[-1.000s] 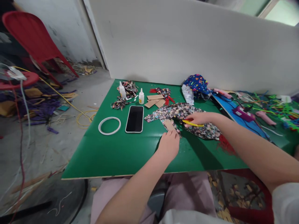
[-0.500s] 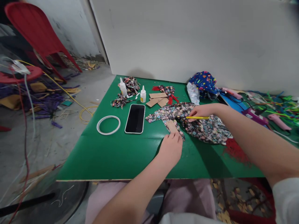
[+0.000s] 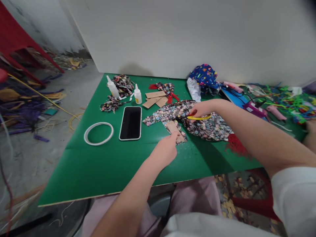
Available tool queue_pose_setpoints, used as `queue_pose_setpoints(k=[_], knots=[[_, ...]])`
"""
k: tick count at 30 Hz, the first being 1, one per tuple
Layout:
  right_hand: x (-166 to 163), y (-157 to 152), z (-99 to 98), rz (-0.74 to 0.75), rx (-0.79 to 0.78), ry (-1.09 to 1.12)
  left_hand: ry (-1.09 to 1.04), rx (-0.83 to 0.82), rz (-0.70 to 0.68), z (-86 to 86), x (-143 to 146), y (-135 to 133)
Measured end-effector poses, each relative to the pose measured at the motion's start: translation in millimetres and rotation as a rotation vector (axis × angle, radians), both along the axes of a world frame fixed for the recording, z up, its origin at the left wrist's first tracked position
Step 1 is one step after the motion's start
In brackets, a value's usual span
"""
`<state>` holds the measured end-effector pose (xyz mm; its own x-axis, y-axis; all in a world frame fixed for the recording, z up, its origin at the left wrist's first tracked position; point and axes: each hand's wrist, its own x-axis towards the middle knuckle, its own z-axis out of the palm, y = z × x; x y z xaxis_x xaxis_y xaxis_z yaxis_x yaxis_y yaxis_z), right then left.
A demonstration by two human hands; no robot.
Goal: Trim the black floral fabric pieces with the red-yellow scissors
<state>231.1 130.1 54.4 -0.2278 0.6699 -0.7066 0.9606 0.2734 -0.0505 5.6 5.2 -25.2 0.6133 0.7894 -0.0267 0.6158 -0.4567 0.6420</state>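
With fingers closed, my left hand (image 3: 166,149) pins a tan cardboard strip (image 3: 172,126) onto a narrow flap of dark floral cloth (image 3: 181,138) near the table's middle. My right hand (image 3: 202,109) is closed around yellow-handled scissors (image 3: 201,118). Their dark blades point left over the bunched floral fabric (image 3: 209,131); the tips are hard to make out against the print. Red fringe (image 3: 235,145) lies at the fabric's right end, below my right forearm.
On the green table (image 3: 98,171) lie a phone (image 3: 130,123), a white ring (image 3: 98,134), two glue bottles (image 3: 137,94), cardboard strips (image 3: 154,98) and floral scraps (image 3: 112,103). Cords (image 3: 300,107) and pink tools (image 3: 276,113) are right. Another person's hand (image 3: 310,131) shows at the right edge.
The view has swung to the right. My left fingers have slid toward the strip's lower end, showing more of it flat on the cloth. The scissors have turned, so their looped yellow handle shows.
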Motion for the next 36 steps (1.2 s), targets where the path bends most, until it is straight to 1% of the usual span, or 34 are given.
queue_pose_setpoints(k=[5,10,19,25,31,36], knots=[[-2.5,3.4,3.0,0.023,-0.01,-0.019,-0.031,0.041,0.052,-0.3,4.4,1.7],[-3.5,5.0,3.9,0.036,0.004,-0.042,-0.007,0.125,0.003,-4.8,7.4,1.5],[-8.3,4.9,7.5,0.044,0.026,-0.047,0.037,0.22,-0.036,-11.4,8.1,1.7],[-12.5,6.3,8.6,0.043,0.075,-0.075,0.066,0.251,-0.066,-13.3,9.5,1.2],[-21.3,3.9,13.7,0.059,0.079,-0.144,0.091,0.272,-0.094,-12.8,9.3,1.6],[-29.3,2.8,19.3,0.078,0.145,-0.187,0.101,0.28,-0.098,-12.6,8.5,1.1]])
